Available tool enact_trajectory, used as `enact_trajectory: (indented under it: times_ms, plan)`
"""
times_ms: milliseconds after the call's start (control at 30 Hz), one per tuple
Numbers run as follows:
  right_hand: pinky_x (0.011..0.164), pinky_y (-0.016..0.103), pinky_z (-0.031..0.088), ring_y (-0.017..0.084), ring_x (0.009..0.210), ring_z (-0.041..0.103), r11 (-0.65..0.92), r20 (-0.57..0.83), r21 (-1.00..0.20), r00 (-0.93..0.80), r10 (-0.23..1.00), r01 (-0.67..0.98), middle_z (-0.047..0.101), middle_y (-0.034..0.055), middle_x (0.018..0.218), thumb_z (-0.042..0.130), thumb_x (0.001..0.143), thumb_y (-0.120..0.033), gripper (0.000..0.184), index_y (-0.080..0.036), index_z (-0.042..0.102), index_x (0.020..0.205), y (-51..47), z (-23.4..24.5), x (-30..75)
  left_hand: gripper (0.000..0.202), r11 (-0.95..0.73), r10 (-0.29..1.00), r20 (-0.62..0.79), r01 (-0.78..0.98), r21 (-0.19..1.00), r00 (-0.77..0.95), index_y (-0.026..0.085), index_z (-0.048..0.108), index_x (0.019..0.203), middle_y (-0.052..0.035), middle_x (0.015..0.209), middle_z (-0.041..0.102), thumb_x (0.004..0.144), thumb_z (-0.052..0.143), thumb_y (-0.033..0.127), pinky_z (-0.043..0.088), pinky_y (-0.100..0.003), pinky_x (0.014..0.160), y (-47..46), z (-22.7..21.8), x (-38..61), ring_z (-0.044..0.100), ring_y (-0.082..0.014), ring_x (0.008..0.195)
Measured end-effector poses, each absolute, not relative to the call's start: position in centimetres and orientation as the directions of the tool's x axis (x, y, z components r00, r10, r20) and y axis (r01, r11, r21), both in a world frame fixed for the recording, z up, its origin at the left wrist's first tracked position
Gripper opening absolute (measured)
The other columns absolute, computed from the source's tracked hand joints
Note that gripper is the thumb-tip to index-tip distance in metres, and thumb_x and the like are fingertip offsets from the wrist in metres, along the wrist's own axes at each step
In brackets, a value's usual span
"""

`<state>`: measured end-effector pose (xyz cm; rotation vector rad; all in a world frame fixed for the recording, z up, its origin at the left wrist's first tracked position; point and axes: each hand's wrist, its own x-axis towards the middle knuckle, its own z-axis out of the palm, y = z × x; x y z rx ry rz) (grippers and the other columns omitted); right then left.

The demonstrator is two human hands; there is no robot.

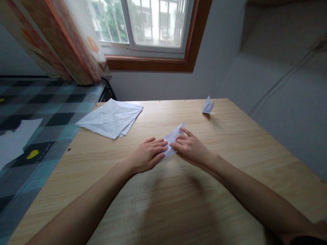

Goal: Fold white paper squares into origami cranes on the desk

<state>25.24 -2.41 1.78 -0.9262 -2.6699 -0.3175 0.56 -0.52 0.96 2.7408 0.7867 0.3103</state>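
At table (pixel 230 153) centre, paper (pixel 175 135) lay near-left to far-right; left hand (pixel 148 155) and right hand (pixel 191 147) pressed it, fingers flat, right nearer its far tip.

Both hands, left hand (pixel 147 154) and right hand (pixel 191 147), press flat on a folded white paper piece (pixel 173 136) on the light wooden table (pixel 230 163); a stack of creased white sheets (pixel 111 118) lies far left.

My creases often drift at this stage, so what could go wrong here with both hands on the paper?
Both the left hand and right hand press the folded paper flat on the wooden table; it may slide, so the crease lands off line. The hands cover much of the paper, so misaligned layers might go unnoticed. The stack of sheets lies close to the table's left edge; a nudge could push it off.
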Motion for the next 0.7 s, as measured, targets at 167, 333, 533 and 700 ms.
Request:
enact_trajectory:
  times_ms: [167,333,533,700]
  plan:
    - [0.12,0.054,0.028,0.028,0.134,0.047,0.702,0.453,-0.079,-0.602,0.658,0.708,0.06,0.0149,0.135,0.05,0.097,-0.022,0.036,-0.017,0.059,0.131,-1.9,0.0,25.0,0.04,-0.826,0.544,0.18,0.486,0.287,0.819,0.021,0.06,0.129,-0.0129,0.142,0.058,0.095,0.053,0.041,0.034,-0.053,0.114,-0.5,0.3,0.6,0.051,-0.0265,0.135]
    - [0.119,0.051,0.032,0.028,0.146,0.035,0.75,0.244,-0.156,-0.71,0.66,0.643,0.042,0.0188,0.154,0.046,0.1,-0.035,0.054,-0.011,0.04,0.148,-1.9,-1.0,25.1,0.035,-0.858,0.502,0.198,0.456,0.235,0.842,0.025,0.061,0.128,-0.0104,0.143,0.057,0.097,0.05,0.039,0.036,-0.049,0.113,-0.6,0.4,0.6,0.05,-0.0254,0.135]
    - [0.121,0.05,0.025,0.03,0.149,0.027,0.695,0.109,-0.148,-0.687,0.718,0.703,0.029,0.0219,0.159,0.038,0.098,-0.059,0.076,-0.006,0.03,0.153,-1.6,-1.2,25.7,0.033,-0.876,0.478,0.199,0.448,0.18,0.855,0.027,0.064,0.124,-0.0086,0.142,0.058,0.099,0.046,0.04,0.038,-0.047,0.111,-0.7,0.7,0.7,0.052,-0.0258,0.134]
    - [0.121,0.053,0.023,0.03,0.151,0.024,0.551,0.061,-0.144,-0.549,0.834,0.822,0.027,0.0194,0.16,0.033,0.099,-0.059,0.075,-0.009,0.027,0.155,-0.2,-1.4,27.5,0.035,-0.877,0.474,0.185,0.444,0.182,0.861,0.027,0.063,0.127,-0.0081,0.14,0.06,0.099,0.045,0.037,0.039,-0.051,0.11,-0.7,0.7,0.5,0.052,-0.0272,0.134]
